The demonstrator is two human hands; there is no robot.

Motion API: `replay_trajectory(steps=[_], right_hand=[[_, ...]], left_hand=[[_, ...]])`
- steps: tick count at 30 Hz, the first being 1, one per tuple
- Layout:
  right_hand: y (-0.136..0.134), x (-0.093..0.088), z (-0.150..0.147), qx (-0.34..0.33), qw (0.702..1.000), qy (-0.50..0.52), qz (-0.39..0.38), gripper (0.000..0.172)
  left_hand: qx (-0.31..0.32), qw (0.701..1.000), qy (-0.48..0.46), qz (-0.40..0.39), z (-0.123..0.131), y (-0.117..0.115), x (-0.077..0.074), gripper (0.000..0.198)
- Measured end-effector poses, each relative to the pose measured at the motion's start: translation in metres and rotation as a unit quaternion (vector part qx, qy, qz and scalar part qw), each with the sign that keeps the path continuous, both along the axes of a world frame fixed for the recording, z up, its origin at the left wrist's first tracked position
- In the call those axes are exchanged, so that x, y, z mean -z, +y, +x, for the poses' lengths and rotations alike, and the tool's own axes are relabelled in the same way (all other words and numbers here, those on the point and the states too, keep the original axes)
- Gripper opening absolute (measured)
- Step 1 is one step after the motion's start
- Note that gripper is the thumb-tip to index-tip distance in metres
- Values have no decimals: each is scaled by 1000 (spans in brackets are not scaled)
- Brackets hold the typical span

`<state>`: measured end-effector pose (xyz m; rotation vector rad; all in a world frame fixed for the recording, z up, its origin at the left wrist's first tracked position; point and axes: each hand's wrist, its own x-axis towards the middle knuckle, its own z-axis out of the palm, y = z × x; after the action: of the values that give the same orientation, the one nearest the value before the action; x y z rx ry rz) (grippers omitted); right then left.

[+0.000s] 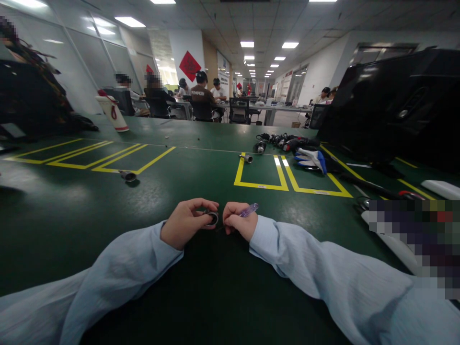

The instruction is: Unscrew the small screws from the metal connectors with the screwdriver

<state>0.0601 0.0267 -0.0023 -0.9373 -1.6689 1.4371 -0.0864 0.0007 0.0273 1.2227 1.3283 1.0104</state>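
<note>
My left hand [187, 223], left of the middle, has its fingers and thumb closed around a small metal ring-like part [213, 219], whose round opening faces right. Just to the right, my right hand [240, 220] grips a purple, partly clear tool handle [248, 210]. A thin dark tip shows below its fingers, near the metal part. The two hands are apart by a narrow gap, low over the green table [201, 177].
Metal fittings lie at the left [128, 176] and inside a yellow taped outline [246, 158]. Farther right are dark tools [280, 141] and a blue-white glove [311, 159]. A white cup [113, 113] stands back left; a black case [395, 105] is at right. Seated people are beyond.
</note>
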Motion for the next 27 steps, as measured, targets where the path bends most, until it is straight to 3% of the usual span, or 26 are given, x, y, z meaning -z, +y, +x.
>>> replay_trajectory(steps=[10,16,22,27], right_hand=[[1,9,-3,34,996,-60,57,15],[-13,-2,5,27,988,-33,151,14],[-22,-7,11,87,926,-15,368,13],[-21,-3,5,98,886,-76,446,12]], left_hand=[[-6,999,-42,-15,-1,2,-1,22],[-49,991,-120,-23,-3,4,-3,29],[-57,991,-119,-16,-3,4,-5,30],[-60,993,-98,5,-2,2,-3,32]])
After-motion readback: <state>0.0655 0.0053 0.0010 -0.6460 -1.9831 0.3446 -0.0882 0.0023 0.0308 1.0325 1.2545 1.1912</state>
